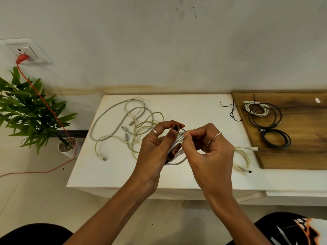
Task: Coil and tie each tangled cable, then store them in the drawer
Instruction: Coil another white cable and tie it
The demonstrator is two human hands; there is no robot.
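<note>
White coiled cable (pixel 174 151) held up above the front middle of the white counter (pixel 185 110), between both hands. Left hand (pixel 155 147) curled round the coil, thumb lying across its strands. Right hand (pixel 207 147) pinches a thin black tie (pixel 183 129) at the coil's top; fingertips hide how the tie sits. No writing readable anywhere; connector markings too small. Palms cover much of the coil. Tangled pale cables (pixel 131 124) lie just behind the left hand. Another pale cable (pixel 245 159) lies right of the right hand, partly hidden. Loose black ties (pixel 231 110) farther back. Coiled cables (pixel 267 121) on a wooden board (pixel 304 152), cut off at the frame's right edge.
</note>
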